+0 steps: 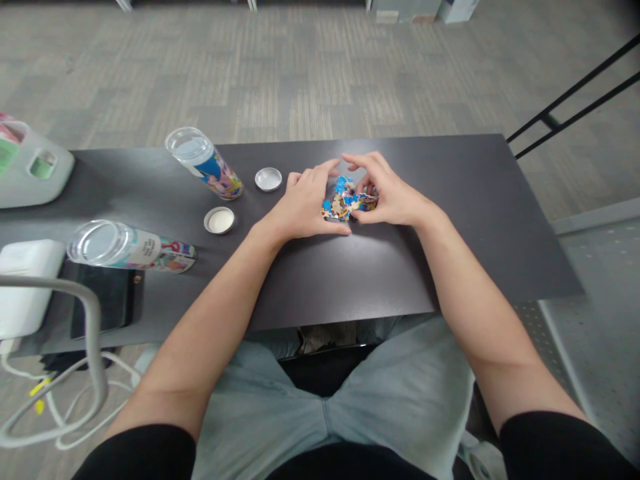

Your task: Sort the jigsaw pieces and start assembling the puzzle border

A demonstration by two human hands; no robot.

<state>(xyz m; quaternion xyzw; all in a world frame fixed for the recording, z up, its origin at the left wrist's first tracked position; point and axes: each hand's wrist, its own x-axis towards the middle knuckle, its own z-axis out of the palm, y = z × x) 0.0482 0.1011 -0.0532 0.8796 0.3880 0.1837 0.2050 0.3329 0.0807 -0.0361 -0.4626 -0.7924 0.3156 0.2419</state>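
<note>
A small heap of colourful jigsaw puzzle pieces (340, 202), mostly blue, yellow and tan, lies on the dark table between my two hands. My left hand (311, 202) cups the heap's left side, its thumb stretched along the near edge and its fingers apart. From the right, my right hand (386, 190) curls around some pieces between thumb and bent fingers, while its index finger reaches out over the heap. The palm side of each hand is partly hidden.
Left of my hands stand two clear-topped printed canisters (220, 172) (155, 250). Near them lie a clear lid (269, 179) and a white-centred round lid (219, 220). Farther left are a plastic basket (35, 175), a white box (31, 283), a black flat object (103, 300) and a grey tube (93, 333).
</note>
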